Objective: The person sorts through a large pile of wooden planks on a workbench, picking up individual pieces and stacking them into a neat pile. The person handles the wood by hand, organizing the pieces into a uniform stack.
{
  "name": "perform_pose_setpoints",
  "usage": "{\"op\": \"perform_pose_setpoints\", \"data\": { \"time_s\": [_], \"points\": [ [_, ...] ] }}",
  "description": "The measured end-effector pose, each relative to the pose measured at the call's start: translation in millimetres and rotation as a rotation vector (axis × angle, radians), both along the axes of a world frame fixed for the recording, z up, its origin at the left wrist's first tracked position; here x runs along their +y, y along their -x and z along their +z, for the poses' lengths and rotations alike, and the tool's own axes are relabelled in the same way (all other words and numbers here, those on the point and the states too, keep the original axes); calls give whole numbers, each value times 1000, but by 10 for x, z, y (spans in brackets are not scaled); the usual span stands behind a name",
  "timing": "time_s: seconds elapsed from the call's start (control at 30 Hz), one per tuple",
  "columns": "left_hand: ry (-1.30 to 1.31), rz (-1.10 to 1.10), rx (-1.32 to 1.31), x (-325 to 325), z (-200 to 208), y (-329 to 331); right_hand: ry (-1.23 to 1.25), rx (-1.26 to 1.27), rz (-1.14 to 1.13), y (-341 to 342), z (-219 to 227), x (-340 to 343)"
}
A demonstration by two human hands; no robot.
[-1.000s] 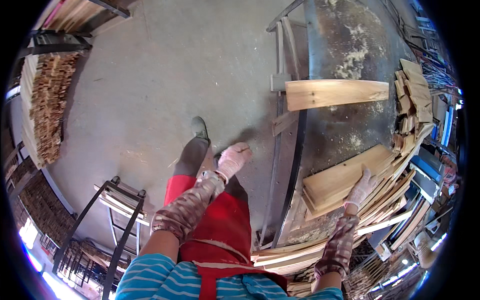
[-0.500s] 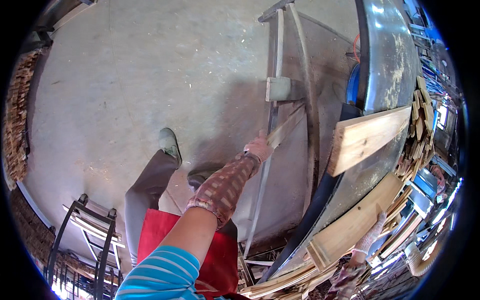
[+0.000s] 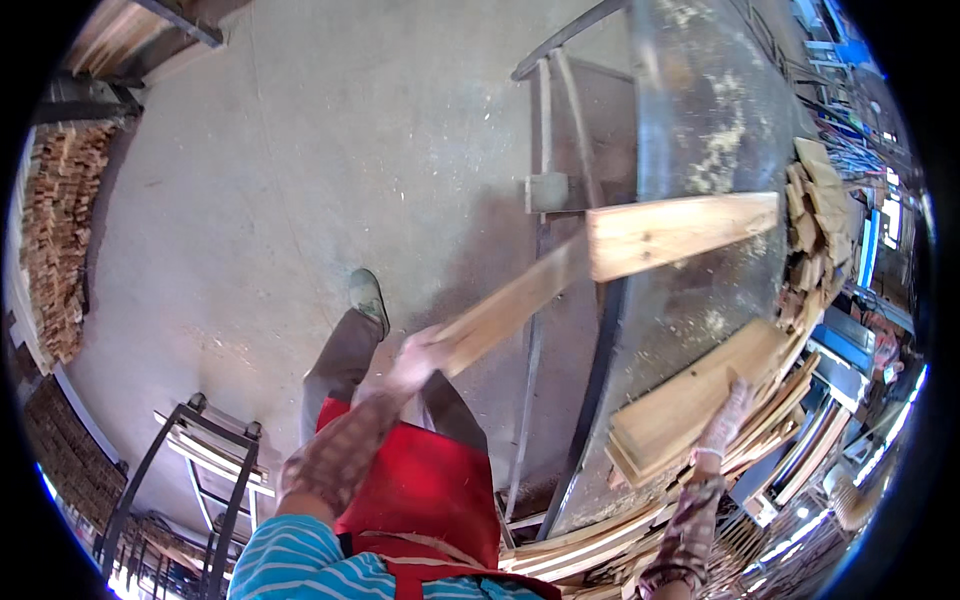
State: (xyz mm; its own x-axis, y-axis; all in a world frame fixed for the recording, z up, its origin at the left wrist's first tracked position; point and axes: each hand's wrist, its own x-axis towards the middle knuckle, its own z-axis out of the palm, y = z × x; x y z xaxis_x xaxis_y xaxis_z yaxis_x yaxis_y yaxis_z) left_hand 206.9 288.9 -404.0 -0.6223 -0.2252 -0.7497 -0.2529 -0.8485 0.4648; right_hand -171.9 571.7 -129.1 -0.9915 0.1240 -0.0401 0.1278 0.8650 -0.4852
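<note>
Left hand (image 3: 412, 358) clamps the plank (image 3: 610, 258) at its near end — long, stiff, tip-heavy; mid-length grip is steadier. Right hand (image 3: 728, 412) lies flat, open, on the board stack (image 3: 690, 400).

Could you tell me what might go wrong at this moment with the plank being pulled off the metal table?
The left hand grips the long plank only at its near end, so the far end, lying on the sawdust-strewn metal table, could swing or drop. The right hand rests on a slanted stack of boards overhanging the table's edge; that stack might slide. Bare fingers risk splinters or pinching.
</note>
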Motion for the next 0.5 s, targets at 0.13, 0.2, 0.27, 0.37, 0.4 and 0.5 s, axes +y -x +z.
{"op": "perform_pose_setpoints", "data": {
  "time_s": [0.13,0.2,0.27,0.37,0.4,0.5],
  "points": [
    [-105,231,-218,-441,1450,-1049,-190,17,6,-96,81,-239],
    [-4,228,-310,-711,1947,-1377,-225,-17,-37,-151,139,-347],
    [172,280,-347,-891,2493,-1420,-240,-60,-71,-170,237,-320],
    [390,398,-203,-1067,2785,-1456,-392,77,-23,-5,-62,-3],
    [469,348,-133,-1110,2975,-1324,-432,24,-95,-13,-53,-94],
    [691,141,-147,-992,3602,-570,-292,-116,-149,-6,146,-197]
  ]
}}
